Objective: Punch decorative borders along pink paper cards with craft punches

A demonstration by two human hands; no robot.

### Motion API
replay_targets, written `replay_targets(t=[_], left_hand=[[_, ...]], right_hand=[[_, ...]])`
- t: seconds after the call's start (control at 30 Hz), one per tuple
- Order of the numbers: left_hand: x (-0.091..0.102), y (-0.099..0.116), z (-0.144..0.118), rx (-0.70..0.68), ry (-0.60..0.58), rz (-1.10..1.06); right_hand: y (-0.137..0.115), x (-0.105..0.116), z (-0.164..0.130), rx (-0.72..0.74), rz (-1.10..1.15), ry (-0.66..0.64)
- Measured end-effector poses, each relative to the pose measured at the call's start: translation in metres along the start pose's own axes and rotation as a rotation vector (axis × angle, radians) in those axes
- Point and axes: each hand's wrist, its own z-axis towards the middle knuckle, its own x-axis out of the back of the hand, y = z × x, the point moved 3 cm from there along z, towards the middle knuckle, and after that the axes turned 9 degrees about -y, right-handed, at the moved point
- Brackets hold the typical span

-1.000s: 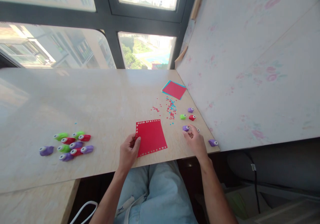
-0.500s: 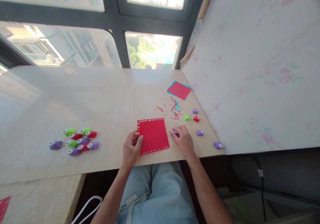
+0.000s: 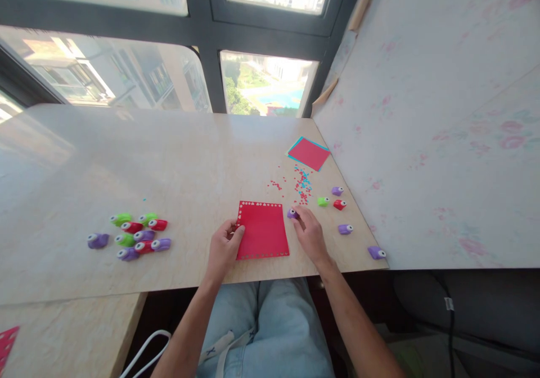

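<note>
Table (image 3: 126, 158): holds everything described here.
Red sheet (image 3: 264, 230): flat at the near edge, the landmark.
Left hand (image 3: 223, 248): fingers together, pressing the sheet's left edge.
Right hand (image 3: 311, 234): just right of the sheet, fingertips pinching the punch.
Punch (image 3: 291, 214): purple, at the sheet's top-right corner, nearer the right hand.

— That red square (image 3: 263, 230) looked like thin matt paper, right?
— Yes, and the little purple punch (image 3: 291, 214) was glossy plastic, on a smooth, faintly shiny tabletop (image 3: 177, 158).
</note>
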Motion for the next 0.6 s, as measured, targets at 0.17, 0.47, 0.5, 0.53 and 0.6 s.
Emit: replay_targets(t=[0.17,0.47,0.5,0.53,0.6], left_hand=[[0.004,0.003,0.004,0.078,-0.076,-0.041],[0.004,0.007,0.007,0.13,-0.064,0.039],[0.004,0.007,0.008,0.131,-0.065,0.04],[0.003,0.007,0.008,0.13,-0.069,0.038],[0.003,0.008,0.007,0.127,-0.078,0.03]], right_hand=[[0.008,0.0,0.009,0.065,-0.1,-0.049],[0.015,-0.002,0.016,0.133,-0.182,-0.107],[0.015,-0.001,0.016,0.134,-0.179,-0.109],[0.015,-0.001,0.016,0.131,-0.175,-0.11],[0.016,-0.001,0.016,0.116,-0.164,-0.113]])
